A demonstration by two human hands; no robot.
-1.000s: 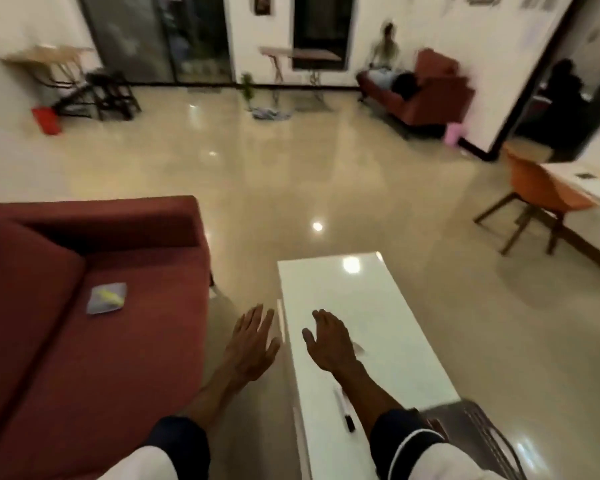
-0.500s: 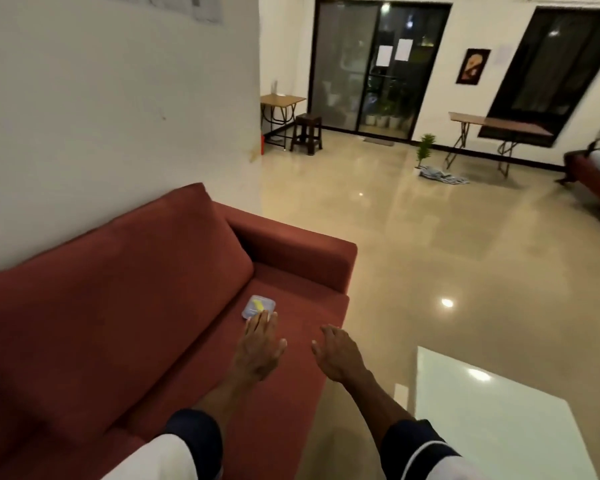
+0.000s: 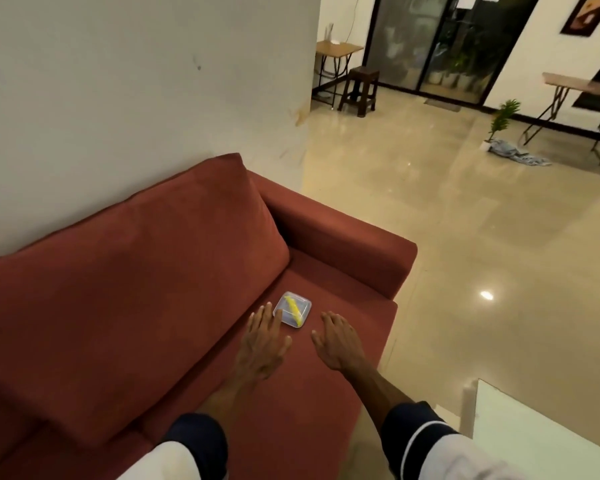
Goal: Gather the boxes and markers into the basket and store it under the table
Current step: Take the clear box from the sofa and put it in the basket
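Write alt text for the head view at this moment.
Two open hands, left hand and right hand, reach toward a small clear box with something yellow inside, lying on a red sofa seat. A white table corner shows at lower right.

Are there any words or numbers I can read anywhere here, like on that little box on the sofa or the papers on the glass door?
No text can be read anywhere in this picture.
Clear box on the sofa: a yellow thing shows inside, no letters visible.
White papers on the glass door: too far and blurred to read.
Framed picture on the wall: an image, no words to be seen.
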